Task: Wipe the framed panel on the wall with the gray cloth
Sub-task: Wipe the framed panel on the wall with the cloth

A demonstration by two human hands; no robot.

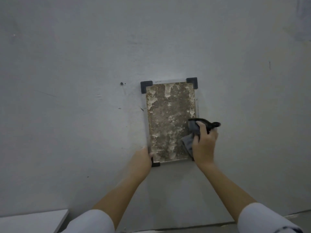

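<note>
The framed panel (168, 118) hangs upright on the grey wall, a brown mottled sheet with pale blotches and black corner brackets. My left hand (143, 158) grips the panel's lower left corner, its thumb over the frame edge. My right hand (204, 142) is closed around the gray cloth (188, 142) and presses it against the panel's lower right part. The same hand also seems to hold a black object (210, 124) that sticks out above the fingers. The panel's lower right corner is hidden behind this hand.
A small screw or hole (121, 83) sits in the wall left of the panel's top. A pale flat surface (33, 221) shows at the bottom left. A ledge or floor line (185, 228) runs along the bottom. The wall (67, 64) around the panel is bare.
</note>
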